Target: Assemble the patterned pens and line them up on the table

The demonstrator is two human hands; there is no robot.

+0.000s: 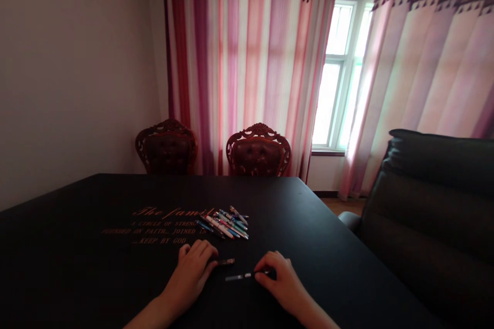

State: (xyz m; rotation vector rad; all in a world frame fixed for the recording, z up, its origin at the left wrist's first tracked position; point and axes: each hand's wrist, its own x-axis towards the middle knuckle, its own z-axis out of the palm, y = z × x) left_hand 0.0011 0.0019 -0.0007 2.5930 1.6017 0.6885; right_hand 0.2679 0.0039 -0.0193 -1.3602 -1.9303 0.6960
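Note:
My left hand (195,267) is closed, thumb and fingers pinching a dark pen-like piece (227,261) with a lighter end. Whether that is a whole pen or only a cap, I cannot tell. To the right, my right hand (278,276) grips a pen (237,277) with a greyish, see-through barrel and a dark part near the fingertips. This pen points left, low over or on the table, and its other end is hidden by the fingers. Beyond both hands lies a loose pile of pens (226,223) in white, blue, teal and pink.
The black table (309,247) bears printed lettering (154,229) left of the pile. Two carved chairs with dark red backs (258,154) stand at its far edge. A black leather armchair (432,205) is at the right, near striped curtains (247,72) and a window (334,77).

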